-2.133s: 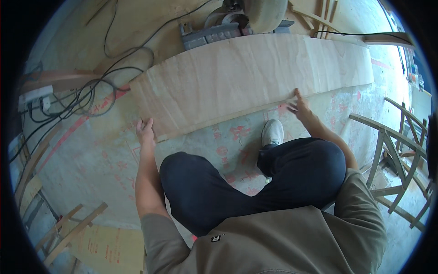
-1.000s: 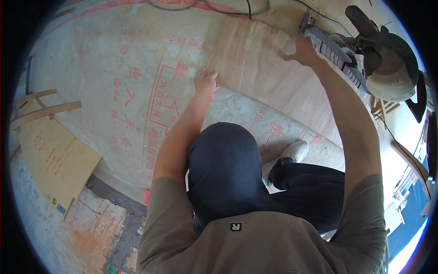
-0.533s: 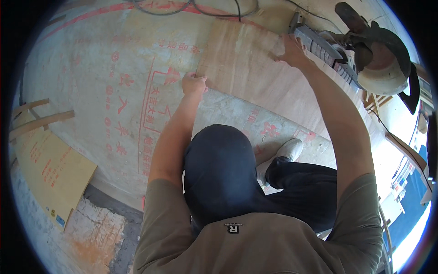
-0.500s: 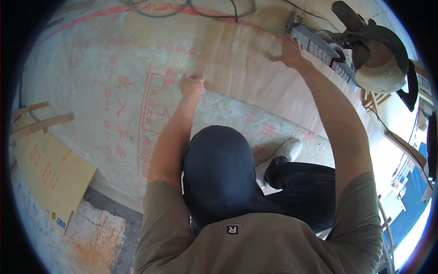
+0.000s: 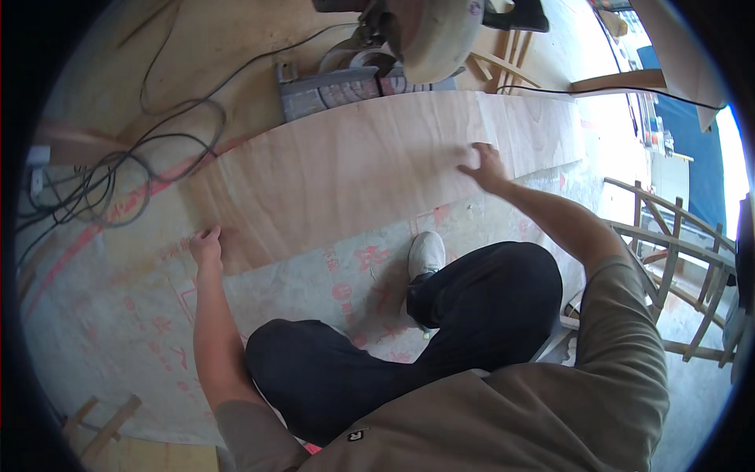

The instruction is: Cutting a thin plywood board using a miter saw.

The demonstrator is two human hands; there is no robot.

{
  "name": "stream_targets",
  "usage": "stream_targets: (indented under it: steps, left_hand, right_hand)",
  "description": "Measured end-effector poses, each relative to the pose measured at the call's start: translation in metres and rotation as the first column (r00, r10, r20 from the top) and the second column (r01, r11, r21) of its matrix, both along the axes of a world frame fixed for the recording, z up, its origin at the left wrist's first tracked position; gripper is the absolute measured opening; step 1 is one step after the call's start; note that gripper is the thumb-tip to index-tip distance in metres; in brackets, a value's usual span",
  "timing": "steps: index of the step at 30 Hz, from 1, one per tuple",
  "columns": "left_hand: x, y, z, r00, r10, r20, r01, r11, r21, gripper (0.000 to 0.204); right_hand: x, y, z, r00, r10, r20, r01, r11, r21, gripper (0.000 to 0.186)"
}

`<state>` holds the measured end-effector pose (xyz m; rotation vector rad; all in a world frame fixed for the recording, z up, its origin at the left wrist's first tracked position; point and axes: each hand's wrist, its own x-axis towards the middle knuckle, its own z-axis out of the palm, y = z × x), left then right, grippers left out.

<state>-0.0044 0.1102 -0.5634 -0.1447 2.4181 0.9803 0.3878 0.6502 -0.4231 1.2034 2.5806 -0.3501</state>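
A long pale plywood board point(image 5: 338, 173) with a curved far edge lies across the printed protective floor sheet point(image 5: 141, 330) ahead of my knees. My left hand point(image 5: 206, 245) is at the board's left end, fingers closed on that edge. My right hand point(image 5: 484, 169) is over the right half of the board, toward its near edge, fingers spread and slightly blurred; whether it touches the surface I cannot tell. Just beyond the curved edge stands a mitre saw point(image 5: 425, 39) on its grey base point(image 5: 330, 94).
Looped black cables point(image 5: 141, 181) lead to a white power strip point(image 5: 38, 169) at the left. Wooden frames point(image 5: 672, 259) stand at the right, with loose slats point(image 5: 511, 59) beside the saw. My white shoe point(image 5: 426, 256) is near the board, and more wood pieces point(image 5: 110, 417) lie bottom left.
The view has swung right, bringing the saw to top centre and the whole board across it. My right hand has left the far edge for the middle of the board; my left stays at its end.
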Motion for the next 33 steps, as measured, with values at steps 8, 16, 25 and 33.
stream_targets:
  steps: [8,16,25,33]
  left_hand:
    - [-0.011,-0.019,-0.014,0.986,0.138,0.097,-0.137,0.990,-0.022,0.059]
    - [-0.013,-0.010,0.003,0.933,0.269,0.239,-0.268,0.963,-0.035,0.057]
    - [-0.015,-0.008,0.013,0.925,0.269,0.267,-0.284,0.959,0.019,0.060]
    - [-0.021,0.043,0.050,0.955,0.192,0.224,-0.174,0.980,-0.097,0.072]
  right_hand:
    - [0.033,0.083,-0.043,0.792,-0.610,-0.023,0.579,0.763,-0.289,0.119]
    - [0.027,0.078,-0.036,0.839,-0.545,-0.003,0.535,0.824,-0.185,0.106]
    - [0.023,0.080,-0.034,0.834,-0.551,-0.027,0.529,0.813,-0.244,0.106]
    - [0.029,0.089,-0.038,0.793,-0.609,0.017,0.589,0.759,-0.277,0.104]
